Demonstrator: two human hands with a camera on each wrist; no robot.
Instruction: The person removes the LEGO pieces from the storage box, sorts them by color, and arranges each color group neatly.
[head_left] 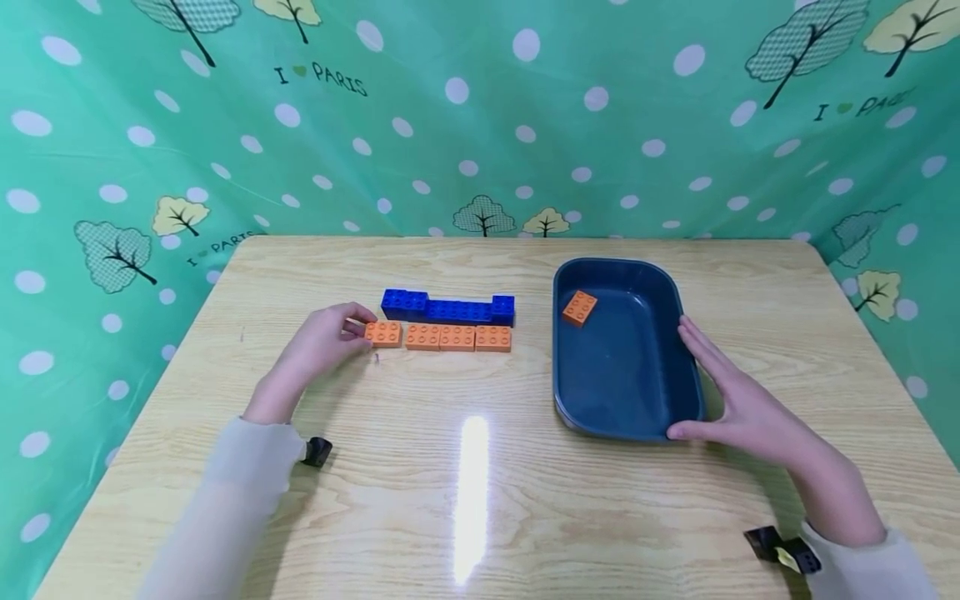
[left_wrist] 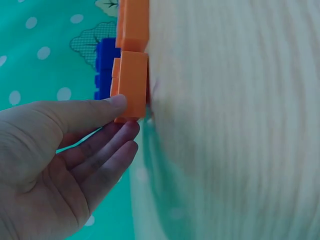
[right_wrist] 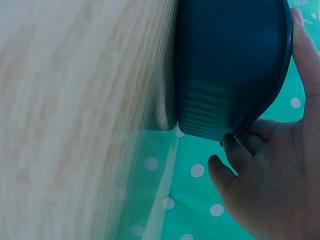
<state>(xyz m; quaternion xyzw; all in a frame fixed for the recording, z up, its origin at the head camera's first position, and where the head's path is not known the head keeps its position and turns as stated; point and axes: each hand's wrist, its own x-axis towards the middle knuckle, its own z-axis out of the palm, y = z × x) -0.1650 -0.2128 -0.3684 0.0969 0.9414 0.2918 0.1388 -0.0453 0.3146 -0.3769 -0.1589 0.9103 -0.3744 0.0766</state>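
Note:
At the left end of an orange row, my left hand [head_left: 324,337] pinches an orange toy building brick [head_left: 383,334] by its end, thumb on its side in the left wrist view. A narrow gap separates it from three more orange bricks [head_left: 457,337] lined up to its right. Just behind this row runs a line of blue bricks [head_left: 459,312], raised at both ends. My right hand [head_left: 738,408] grips a dark blue plastic bin [head_left: 628,433] at its near right corner, fingers along the side and thumb at the front rim. Inside the bin lies one loose orange brick [head_left: 580,308].
The light wooden table [head_left: 375,500] ends at the back against a green dotted curtain [head_left: 420,125], which also hangs at both sides. A bright light reflection [head_left: 471,500] shows on the tabletop in front of the bricks.

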